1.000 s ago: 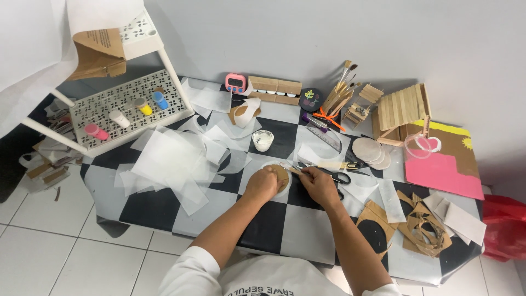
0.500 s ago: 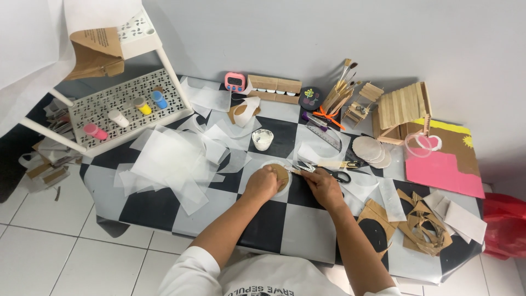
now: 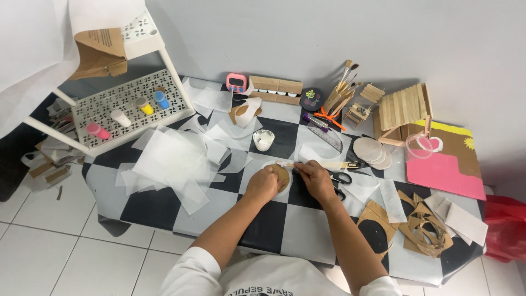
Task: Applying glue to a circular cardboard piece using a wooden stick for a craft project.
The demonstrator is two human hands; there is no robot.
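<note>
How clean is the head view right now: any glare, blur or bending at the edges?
Head view: even, soft light, with only faint shadows under the left hand and right hand; no harsh glare on the checkered table; the hands and cardboard disc look reasonably sharp; the wide lens bows the white shelf and the floor tiles outward near the edges.

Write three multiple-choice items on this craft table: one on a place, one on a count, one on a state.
1. Where does the small white cup stand?
A. on the white rack
B. on the checkered table, beyond the hands
C. on the floor

2. How many small paint bottles lie on the white rack?
A. two
B. four
C. six

3. What is the left hand doing?
A. pressing on the cardboard disc
B. lifting the scissors
C. resting on the floor

Answers: 1 B, the cup sits on a black square past the hands. 2 B, pink, white, yellow and blue bottles show. 3 A, the left hand lies on the disc while the right hand holds a brush to it.
</note>
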